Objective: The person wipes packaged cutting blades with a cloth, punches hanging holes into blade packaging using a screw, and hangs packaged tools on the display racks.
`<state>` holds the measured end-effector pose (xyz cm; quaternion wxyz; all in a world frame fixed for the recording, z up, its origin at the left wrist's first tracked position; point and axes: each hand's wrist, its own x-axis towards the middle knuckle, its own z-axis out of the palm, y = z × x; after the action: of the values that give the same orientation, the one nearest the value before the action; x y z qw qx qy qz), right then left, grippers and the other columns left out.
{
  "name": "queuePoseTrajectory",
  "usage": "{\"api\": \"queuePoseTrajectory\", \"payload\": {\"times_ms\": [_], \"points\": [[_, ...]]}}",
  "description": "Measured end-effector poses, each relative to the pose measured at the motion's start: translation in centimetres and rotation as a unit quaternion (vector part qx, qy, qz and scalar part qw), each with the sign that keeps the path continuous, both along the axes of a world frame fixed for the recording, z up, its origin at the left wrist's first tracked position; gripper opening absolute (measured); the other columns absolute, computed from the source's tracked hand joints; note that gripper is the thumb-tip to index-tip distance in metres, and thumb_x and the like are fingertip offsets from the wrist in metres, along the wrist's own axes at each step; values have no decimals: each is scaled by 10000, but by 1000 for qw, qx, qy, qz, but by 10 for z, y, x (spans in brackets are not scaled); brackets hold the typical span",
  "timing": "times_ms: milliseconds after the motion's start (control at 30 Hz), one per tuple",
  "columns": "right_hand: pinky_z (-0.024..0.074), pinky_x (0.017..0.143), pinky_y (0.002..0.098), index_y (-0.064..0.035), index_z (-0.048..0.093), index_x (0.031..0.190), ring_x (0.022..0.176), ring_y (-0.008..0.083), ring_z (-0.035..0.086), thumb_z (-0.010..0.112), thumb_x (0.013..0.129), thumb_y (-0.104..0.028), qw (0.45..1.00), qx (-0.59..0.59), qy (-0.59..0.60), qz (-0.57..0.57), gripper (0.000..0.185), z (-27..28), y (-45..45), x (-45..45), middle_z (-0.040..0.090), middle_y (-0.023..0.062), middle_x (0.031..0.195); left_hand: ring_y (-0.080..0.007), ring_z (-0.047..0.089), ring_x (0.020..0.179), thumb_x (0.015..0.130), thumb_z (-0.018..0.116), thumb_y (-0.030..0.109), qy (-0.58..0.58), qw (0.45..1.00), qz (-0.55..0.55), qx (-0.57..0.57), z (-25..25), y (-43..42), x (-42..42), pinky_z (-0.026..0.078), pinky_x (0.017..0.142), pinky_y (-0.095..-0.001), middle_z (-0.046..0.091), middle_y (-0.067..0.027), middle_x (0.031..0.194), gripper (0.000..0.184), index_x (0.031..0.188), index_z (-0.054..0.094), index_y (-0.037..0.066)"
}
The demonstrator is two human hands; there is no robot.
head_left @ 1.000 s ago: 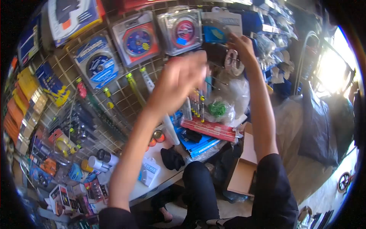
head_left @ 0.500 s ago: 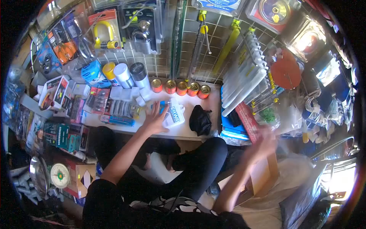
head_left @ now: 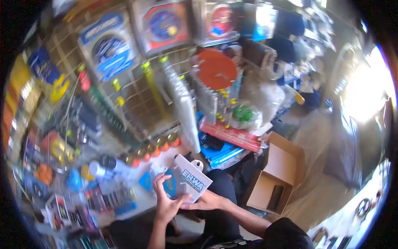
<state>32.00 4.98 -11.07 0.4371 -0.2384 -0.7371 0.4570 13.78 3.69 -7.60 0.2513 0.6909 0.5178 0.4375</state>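
A white and blue EHWA package (head_left: 193, 179) is held above the front of the white counter (head_left: 139, 203), tilted. My left hand (head_left: 166, 203) has its fingers and thumb around the lower left side of the package. From the right, my right hand (head_left: 209, 201) grips its lower edge, its fingers partly hidden behind it. Left of the package, partly behind my left fingers, a blue and clear piece (head_left: 146, 181) lies on the counter.
Small orange tins (head_left: 154, 150) line the counter's back. A red disc (head_left: 217, 69) hangs above clear tubes, with blade packs (head_left: 108, 46) on the wire grid. An open cardboard box (head_left: 286, 162) stands at the right, near a red box (head_left: 230, 135).
Both hands have come together at the EHWA package, which is now lifted off the counter. The view has swung right since half a second ago. The red disc was not visible one second ago.
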Motion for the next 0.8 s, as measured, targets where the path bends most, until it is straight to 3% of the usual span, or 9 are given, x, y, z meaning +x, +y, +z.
{"api": "queuePoseTrajectory", "payload": {"times_ms": [67,100,133,200,267,400,533,733,800], "points": [[560,715,309,-2,602,1152,851,166,667,638,976,-227,962,-261,74,17,287,19,-6,39,678,121,965,-247,424,1259,832,796,174,-295,954,-19,-58,32,16,28,362,1070,-391,445,-124,1296,656,1332,396,30],[538,579,247,-21,601,1175,693,110,654,572,1011,-180,960,-273,35,-43,230,36,-1,57,683,83,855,-195,490,1191,887,715,72,-306,943,-90,-96,52,27,32,426,999,-320,484,-85,1266,516,1317,435,22],[502,494,255,-30,593,1149,567,109,621,573,1010,-181,971,-199,53,-120,206,44,6,78,665,54,754,-212,604,1037,894,707,90,-256,954,-136,-74,53,42,39,491,888,-315,597,-117,1152,391,1233,529,12],[458,450,241,-23,551,1097,511,100,578,581,1000,-149,938,-85,129,-310,162,89,28,113,632,59,718,-264,672,880,920,679,134,61,976,-207,-11,118,61,76,524,765,-349,664,-181,986,275,1141,594,-5],[415,411,214,-15,499,1151,495,92,537,552,1009,-122,891,117,173,-404,186,119,72,149,605,63,768,-307,689,745,943,648,177,54,959,-264,83,151,101,126,519,662,-391,665,-202,829,256,1110,605,-13],[325,418,226,-78,478,1004,501,61,439,480,1053,-202,841,115,287,-445,134,216,115,184,497,1,675,-198,654,557,970,612,194,-78,935,-321,131,227,197,222,487,513,-361,671,-158,786,332,1177,532,-53],[363,464,240,-61,515,982,548,73,459,501,1045,-237,829,109,290,-466,188,256,178,227,502,2,697,-468,619,1038,896,677,293,-121,933,-251,230,248,288,289,497,880,-487,635,-312,1110,541,1255,482,-62],[401,487,241,-49,547,922,580,90,498,522,1028,-218,836,59,313,-446,201,259,217,247,520,6,745,-478,609,1052,903,644,251,34,958,-188,212,259,292,289,495,881,-520,638,-309,1120,593,1356,382,-27],[406,492,242,-47,551,931,592,98,507,526,1021,-205,824,58,327,-459,183,261,219,251,526,11,766,-479,632,992,900,647,243,48,921,-143,359,263,292,292,503,858,-533,659,-291,1081,596,1375,366,18]]}}
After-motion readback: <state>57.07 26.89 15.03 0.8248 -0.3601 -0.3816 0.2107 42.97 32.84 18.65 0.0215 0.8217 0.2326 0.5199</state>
